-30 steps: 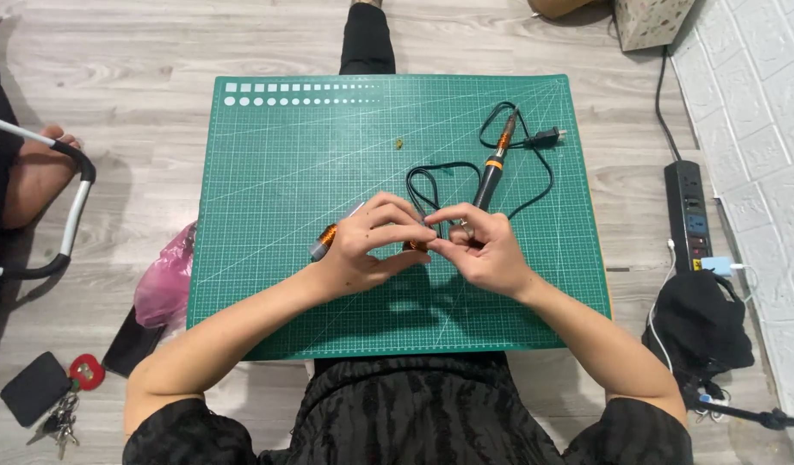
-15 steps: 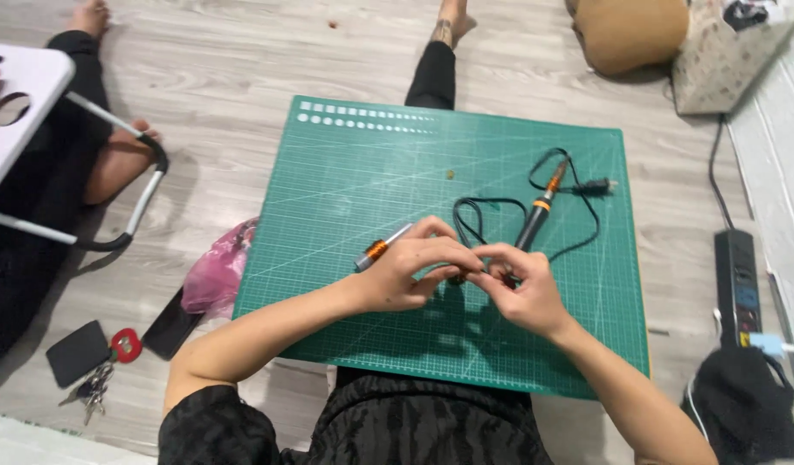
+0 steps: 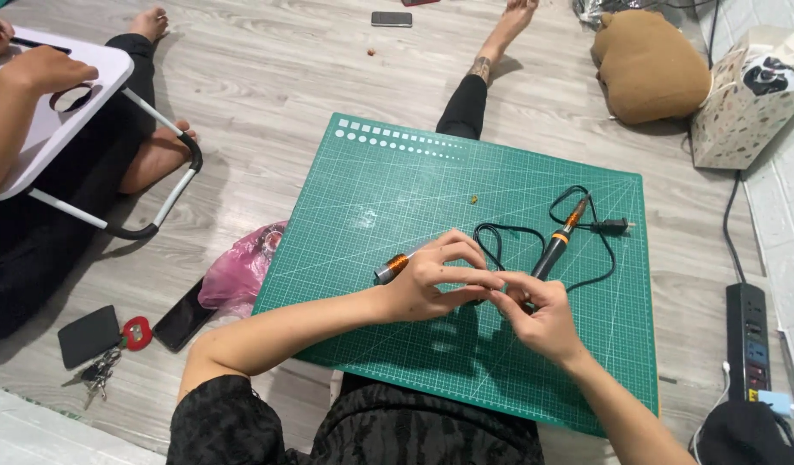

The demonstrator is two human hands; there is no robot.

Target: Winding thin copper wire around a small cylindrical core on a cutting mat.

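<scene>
Your left hand (image 3: 431, 284) reaches in from the lower left, forearm angled across the near edge of the green cutting mat (image 3: 397, 181), wrist slightly bent. Its fingers (image 3: 466, 251) curl down in a pinch, and a silver tool with an orange band (image 3: 391, 268) sticks out from under the hand toward the left, lying on the mat. Your right hand (image 3: 539, 314) comes in from the lower right, palm turned partly up, fingers bent inward so the tips meet those of the left hand. Both hands are closed together around something small at the point where they touch; it is hidden by the fingers, so you cannot tell what it is.

Just beyond your right hand lies a black-and-orange soldering iron (image 3: 559, 239), its black cord (image 3: 509, 237) looping over the mat to a plug at the right. A tiny yellow bit (image 3: 473, 199) rests near the mat's middle.

Left of the mat, a pink plastic bag (image 3: 242, 269) sits crumpled on the floor; its contents cannot be made out. On the right edge, a power strip (image 3: 746, 340) lies on the floor.
</scene>
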